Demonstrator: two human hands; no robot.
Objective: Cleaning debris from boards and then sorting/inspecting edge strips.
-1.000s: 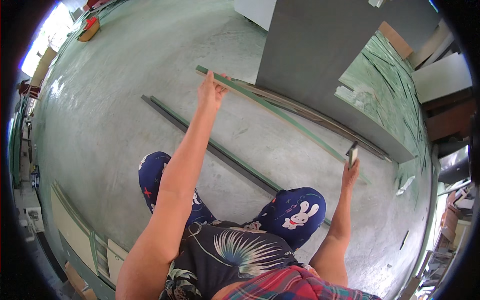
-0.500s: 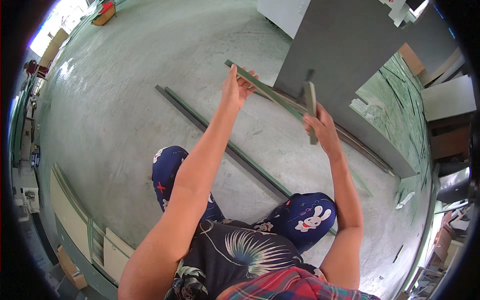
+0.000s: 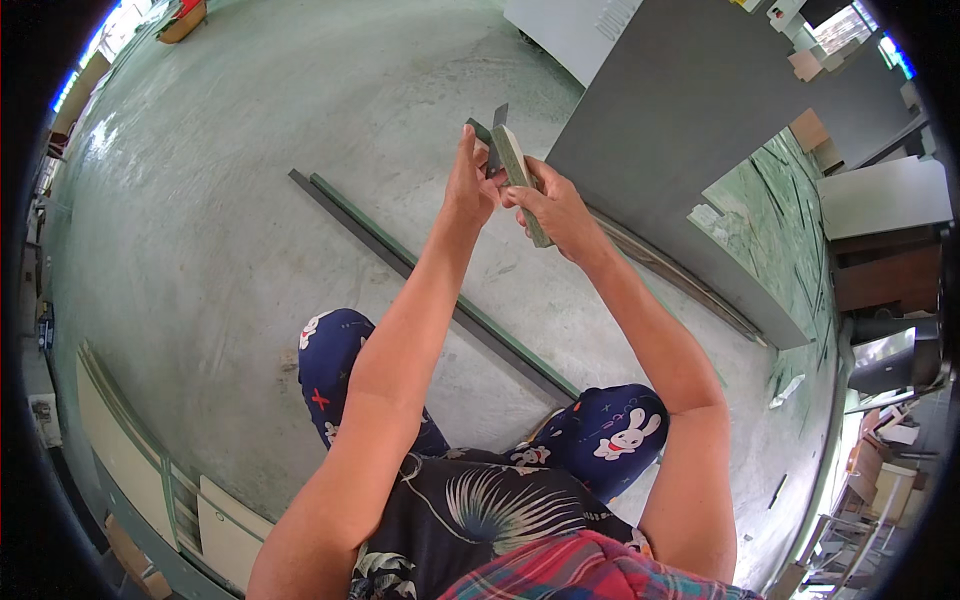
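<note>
a green strip [image 3: 480, 131] is held up at the upper middle of the frame, its end pinched by the left hand [image 3: 468, 190] between thumb and curled fingers. a pale-and-green block [image 3: 512, 160] is clamped in the right hand [image 3: 558, 212], and a dark flat blade [image 3: 501, 113] is seen just beside the block's upper end. a second ago the block is seen at the right of the frame, near the strip's other end; now it is brought up to the left hand. the hands are thus drawn together, and the near end of the strip seems to be the part attended to; whether it is touched by the blade cannot be told. below, a pair of long strips [image 3: 400, 262] is laid across the floor [image 3: 240, 230]. a grey panel [image 3: 650, 130] is seen at upper right, and pale boards [image 3: 125, 450] are stacked at lower left.
</note>
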